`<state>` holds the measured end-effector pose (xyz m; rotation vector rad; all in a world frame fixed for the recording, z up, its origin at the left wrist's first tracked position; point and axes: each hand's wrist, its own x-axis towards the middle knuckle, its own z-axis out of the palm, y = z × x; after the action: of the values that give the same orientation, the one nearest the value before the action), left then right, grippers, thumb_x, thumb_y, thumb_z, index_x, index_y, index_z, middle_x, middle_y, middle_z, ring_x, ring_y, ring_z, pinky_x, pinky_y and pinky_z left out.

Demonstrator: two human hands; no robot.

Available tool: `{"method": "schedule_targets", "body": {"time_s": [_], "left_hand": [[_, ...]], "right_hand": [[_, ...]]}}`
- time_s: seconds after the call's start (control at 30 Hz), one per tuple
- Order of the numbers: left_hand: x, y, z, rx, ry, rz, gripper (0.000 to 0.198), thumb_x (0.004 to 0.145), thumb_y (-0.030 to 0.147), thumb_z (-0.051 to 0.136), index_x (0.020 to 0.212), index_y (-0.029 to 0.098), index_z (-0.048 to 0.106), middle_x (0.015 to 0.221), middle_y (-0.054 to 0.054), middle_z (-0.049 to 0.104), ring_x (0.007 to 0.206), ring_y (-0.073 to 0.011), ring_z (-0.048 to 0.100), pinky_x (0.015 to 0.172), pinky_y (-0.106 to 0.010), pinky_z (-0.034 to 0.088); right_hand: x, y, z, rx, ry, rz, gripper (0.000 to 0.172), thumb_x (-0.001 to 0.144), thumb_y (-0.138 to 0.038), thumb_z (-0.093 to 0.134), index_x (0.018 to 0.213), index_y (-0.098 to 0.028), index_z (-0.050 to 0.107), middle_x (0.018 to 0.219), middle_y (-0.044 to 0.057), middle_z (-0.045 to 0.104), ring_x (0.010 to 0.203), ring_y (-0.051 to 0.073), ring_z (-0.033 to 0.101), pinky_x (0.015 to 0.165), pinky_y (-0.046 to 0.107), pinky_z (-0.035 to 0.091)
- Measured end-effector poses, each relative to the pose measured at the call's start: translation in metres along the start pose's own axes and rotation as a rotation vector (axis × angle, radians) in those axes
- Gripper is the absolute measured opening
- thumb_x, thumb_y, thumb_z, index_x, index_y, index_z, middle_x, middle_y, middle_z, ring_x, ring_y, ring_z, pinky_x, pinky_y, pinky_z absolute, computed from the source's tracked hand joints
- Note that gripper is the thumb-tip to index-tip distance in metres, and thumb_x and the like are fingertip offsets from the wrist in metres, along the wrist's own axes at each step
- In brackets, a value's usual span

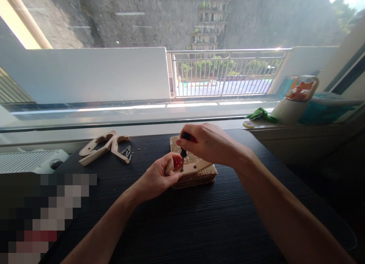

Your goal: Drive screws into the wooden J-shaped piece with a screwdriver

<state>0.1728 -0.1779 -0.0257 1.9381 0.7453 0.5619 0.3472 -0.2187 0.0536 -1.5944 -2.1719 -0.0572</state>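
My right hand is wrapped round the dark handle of a screwdriver, which stands nearly upright. Its metal shaft reaches down to a hole near the left end of a pale wooden hook-shaped piece. Another hole shows farther along that piece. Fingers of my left hand pinch the piece's left end and hold it against a rough brown block, layered at its side. Whether a screw sits under the tip is too small to tell.
More pale wooden hooks lie at the back left of the black table, with several screws beside them. A white radiator stands at left. A tape roll and green cloth rest on the windowsill.
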Motion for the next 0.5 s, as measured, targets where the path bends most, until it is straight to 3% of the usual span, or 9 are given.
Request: {"method": "schedule_targets", "body": {"time_s": [0.13, 0.33, 0.5], "left_hand": [[0.000, -0.001, 0.000, -0.015, -0.013, -0.003, 0.023, 0.074, 0.020, 0.057, 0.096, 0.018, 0.051, 0.072, 0.006, 0.049, 0.062, -0.0066, 0.044, 0.059, -0.017, 0.039], [0.000, -0.005, 0.001, -0.008, 0.006, -0.012, 0.017, 0.075, 0.024, 0.058, 0.090, 0.018, 0.053, 0.069, 0.006, 0.050, 0.060, -0.0066, 0.045, 0.058, -0.017, 0.039], [0.000, -0.003, 0.000, -0.006, 0.003, -0.006, 0.026, 0.073, 0.021, 0.058, 0.098, 0.019, 0.052, 0.079, 0.005, 0.053, 0.069, -0.0079, 0.049, 0.066, -0.018, 0.042]], "right_hand": [[-0.003, -0.008, -0.002, 0.010, -0.001, -0.045, 0.022, 0.087, -0.035, 0.043, 0.092, -0.021, 0.059, 0.060, -0.002, 0.056, 0.052, 0.009, 0.041, 0.051, 0.024, 0.020], [-0.005, -0.016, -0.008, 0.070, -0.079, -0.169, 0.015, 0.085, -0.029, 0.045, 0.089, -0.022, 0.058, 0.059, -0.005, 0.055, 0.050, 0.008, 0.039, 0.050, 0.023, 0.020], [-0.001, -0.003, -0.003, 0.020, -0.001, -0.066, 0.023, 0.085, -0.037, 0.044, 0.084, -0.020, 0.060, 0.060, -0.002, 0.056, 0.052, 0.009, 0.040, 0.051, 0.024, 0.021]]}}
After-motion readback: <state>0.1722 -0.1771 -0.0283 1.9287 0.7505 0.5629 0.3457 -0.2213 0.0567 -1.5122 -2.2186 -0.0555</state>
